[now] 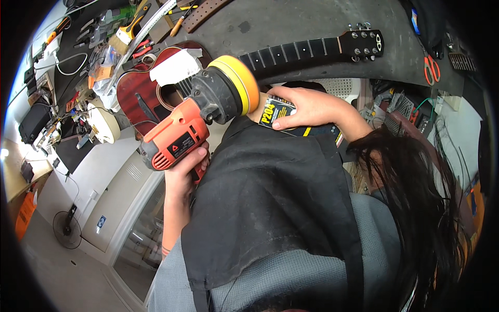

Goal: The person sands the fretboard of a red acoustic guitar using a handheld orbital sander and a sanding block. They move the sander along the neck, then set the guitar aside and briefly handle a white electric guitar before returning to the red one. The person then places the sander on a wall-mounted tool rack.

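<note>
My left hand (pixel 193 165) is wrapped around the handle of a red and black power polisher (pixel 179 130). Its round yellow pad (pixel 244 83) faces right, toward my right hand (pixel 314 108). Between the thumb and fingers of that hand is a tan block in a black and yellow wrapper (pixel 275 112), probably a bar of polishing compound. The block's bare end meets the pad's face or lies very close to it. Behind the polisher, a dark red guitar (pixel 130 93) lies on the bench with a white sheet (pixel 174 66) on its body; the polisher hides part of it.
The guitar's neck (pixel 296 54) runs right across the dark bench (pixel 260 23). Orange-handled scissors (pixel 431 70) lie at the right edge. A paintbrush (pixel 123 39), a metal ruler (pixel 150 28) and cables crowd the left. A black apron (pixel 270 192) covers my front.
</note>
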Motion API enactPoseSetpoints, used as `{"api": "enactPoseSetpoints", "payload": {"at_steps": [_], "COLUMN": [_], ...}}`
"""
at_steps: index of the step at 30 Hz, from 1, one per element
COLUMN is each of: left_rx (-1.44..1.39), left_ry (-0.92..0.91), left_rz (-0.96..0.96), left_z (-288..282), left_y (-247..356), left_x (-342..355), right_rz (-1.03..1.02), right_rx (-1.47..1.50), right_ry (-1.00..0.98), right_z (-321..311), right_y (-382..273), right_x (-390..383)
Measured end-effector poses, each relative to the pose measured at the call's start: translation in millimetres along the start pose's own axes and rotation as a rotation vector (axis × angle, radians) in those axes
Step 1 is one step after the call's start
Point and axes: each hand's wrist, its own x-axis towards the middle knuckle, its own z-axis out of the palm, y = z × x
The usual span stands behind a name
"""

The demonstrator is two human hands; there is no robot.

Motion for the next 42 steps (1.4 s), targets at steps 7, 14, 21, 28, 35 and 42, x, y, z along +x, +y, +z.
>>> {"api": "enactPoseSetpoints", "payload": {"at_steps": [7,14,21,28,35,42], "left_rx": [0.804,1.021,1.068,1.038,1.074,1.061], "left_ry": [0.144,0.165,0.173,0.17,0.156,0.143], "left_rz": [0.399,0.236,0.219,0.244,0.262,0.221], "left_z": [15.6,43.8,49.3,60.0,57.1,51.1], "left_y": [16.1,43.0,52.8,62.8,55.2,38.7], "left_x": [28.3,42.5,51.2,50.1,49.1,46.8], "right_rz": [0.021,0.103,0.111,0.125,0.125,0.14], "right_rx": [-0.3,-0.547,-0.56,-0.57,-0.569,-0.556], "right_ry": [0.217,0.307,0.318,0.311,0.316,0.294], "right_z": [-5.6,-17.4,-14.3,-16.2,-15.6,-16.6], "right_y": [-2.9,-2.8,9.0,9.8,8.7,9.0], "right_x": [-17.0,-22.9,-17.1,-18.1,-18.8,-17.3]}}
